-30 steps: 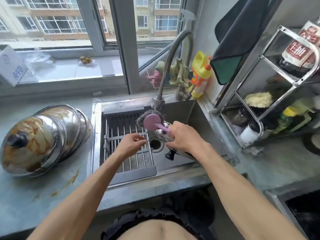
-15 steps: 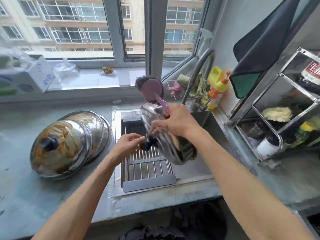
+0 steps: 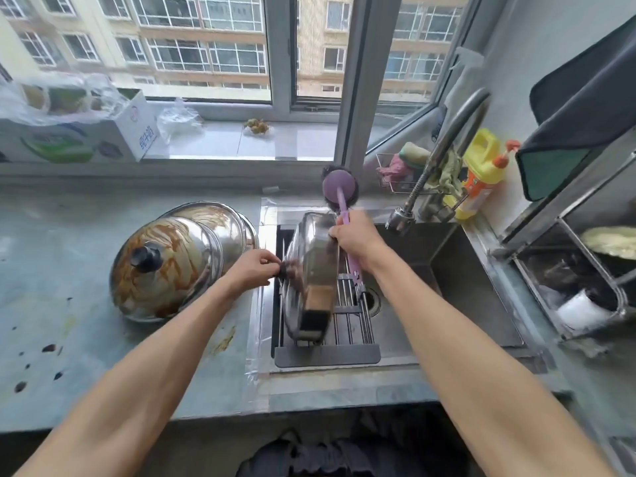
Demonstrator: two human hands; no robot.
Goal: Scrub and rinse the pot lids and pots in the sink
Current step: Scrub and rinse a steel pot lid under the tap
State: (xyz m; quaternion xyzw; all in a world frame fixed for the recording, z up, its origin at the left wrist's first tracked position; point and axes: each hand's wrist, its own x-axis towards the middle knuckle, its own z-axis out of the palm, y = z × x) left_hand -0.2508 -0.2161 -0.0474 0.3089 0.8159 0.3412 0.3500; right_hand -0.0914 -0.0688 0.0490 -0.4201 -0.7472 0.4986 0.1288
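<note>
Domed steel lid (image 3: pixel 309 270) (shiny, on edge) between left hand (image 3: pixel 253 270) and right hand (image 3: pixel 354 237).

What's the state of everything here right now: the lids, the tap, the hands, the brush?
Held lid: on edge over the sink rack, blurred.
Left hand: pinches that lid's black knob.
Right hand: grips the brush handle and the lid's rim.
Brush: head up, off the lid.
Stacked lids: on the counter, smeared brown, unwashed.
Tap: no water seen running.
Window: looks shut.
</note>
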